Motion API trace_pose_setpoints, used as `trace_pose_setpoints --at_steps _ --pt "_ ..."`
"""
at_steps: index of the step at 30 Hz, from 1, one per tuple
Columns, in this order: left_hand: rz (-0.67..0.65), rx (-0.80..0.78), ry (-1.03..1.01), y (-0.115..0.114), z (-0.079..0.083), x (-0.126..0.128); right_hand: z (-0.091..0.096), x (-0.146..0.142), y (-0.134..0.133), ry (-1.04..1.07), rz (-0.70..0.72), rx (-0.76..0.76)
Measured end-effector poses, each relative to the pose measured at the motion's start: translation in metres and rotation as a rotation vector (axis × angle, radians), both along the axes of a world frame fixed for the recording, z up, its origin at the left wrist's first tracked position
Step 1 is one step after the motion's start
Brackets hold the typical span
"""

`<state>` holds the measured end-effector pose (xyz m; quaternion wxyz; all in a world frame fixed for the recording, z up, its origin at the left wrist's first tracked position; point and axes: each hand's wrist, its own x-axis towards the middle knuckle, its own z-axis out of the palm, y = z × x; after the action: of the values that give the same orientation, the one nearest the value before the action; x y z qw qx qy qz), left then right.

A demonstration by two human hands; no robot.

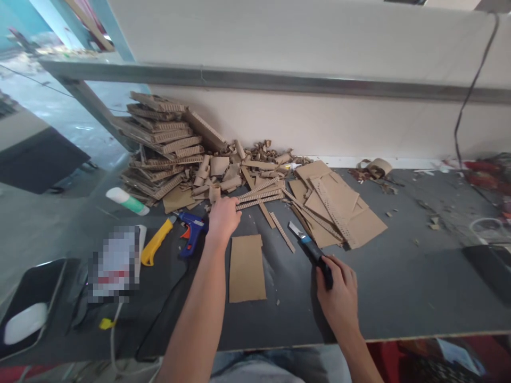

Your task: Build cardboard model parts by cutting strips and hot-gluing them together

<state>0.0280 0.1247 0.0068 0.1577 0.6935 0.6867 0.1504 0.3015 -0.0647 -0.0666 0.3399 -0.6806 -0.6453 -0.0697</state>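
Observation:
My left hand (224, 217) is closed at the near end of narrow corrugated cardboard strips (261, 200); one strip end sits between thumb and index finger. Just beyond the knuckles stands a small rolled piece of cardboard (214, 192). A black and blue utility knife (312, 251) is in my right hand (339, 290), its blade out and pointing away to the upper left. Between my forearms lies a flat rectangular cardboard piece (247, 268). A single loose strip (282, 232) rests left of the blade.
Stacked corrugated pieces (159, 138) rise at the back left, beside curled scraps (231, 173). Flat cardboard sheets (339, 205) lie right of centre. On the left are a blue glue gun (194, 231), a yellow-handled cutter (157, 243), a glue stick (126, 201) and a phone (32, 306).

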Motion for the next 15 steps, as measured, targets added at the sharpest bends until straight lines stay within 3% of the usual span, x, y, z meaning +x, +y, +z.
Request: trace_pose_setpoints --at_steps 4,7,11,15 --pt "-0.011 0.038 0.056 -0.008 -0.009 0.001 -0.001 0.001 0.001 0.014 0.001 -0.001" --pt "-0.066 0.104 0.032 -0.012 -0.004 0.002 -0.002 0.001 0.001 0.028 0.003 -0.007" --pt "-0.094 0.214 -0.208 -0.021 0.02 -0.004 -0.002 0.001 0.001 0.027 -0.006 -0.013" --pt "-0.021 0.118 -0.399 -0.046 0.048 -0.018 0.003 0.0 0.0 0.002 -0.001 -0.004"
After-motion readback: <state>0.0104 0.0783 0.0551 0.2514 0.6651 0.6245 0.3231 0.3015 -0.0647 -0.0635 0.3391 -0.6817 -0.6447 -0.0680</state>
